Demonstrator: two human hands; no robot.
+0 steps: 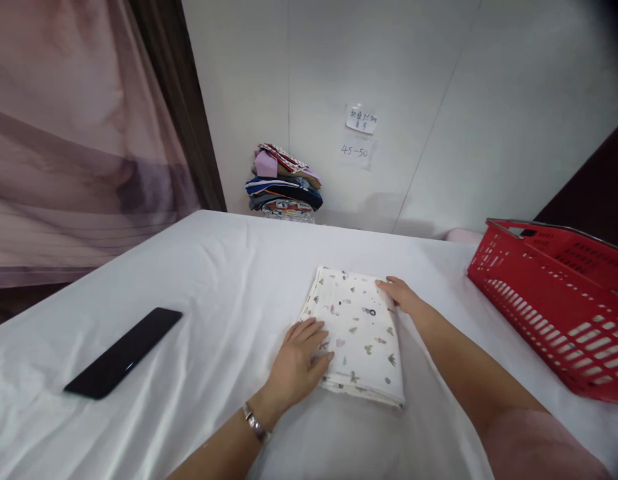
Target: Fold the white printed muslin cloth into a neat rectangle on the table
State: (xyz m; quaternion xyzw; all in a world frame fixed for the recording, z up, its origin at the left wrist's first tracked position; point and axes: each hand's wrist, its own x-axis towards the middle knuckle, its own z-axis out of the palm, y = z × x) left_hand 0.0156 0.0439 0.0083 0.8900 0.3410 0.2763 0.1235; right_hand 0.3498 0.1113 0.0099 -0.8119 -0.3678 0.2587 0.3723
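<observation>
A folded white cloth (359,333) with small printed plants and figures lies flat on the white-sheeted surface. My left hand (301,357) rests on its left edge, fingers stretched out and lying flat. At the cloth's far right corner is my right hand (396,292), its fingertips on the top face and the rest of the hand beside the edge. Several folded layers show along the near side. On my left wrist sits a silver bracelet (256,423).
A black phone-like slab (123,353) lies to the left. On the right stands a red plastic basket (553,300) with slots. Beyond the far edge is a stack of folded fabrics (283,183). Paper labels (361,121) hang on the wall; a pinkish curtain (79,133) hangs left.
</observation>
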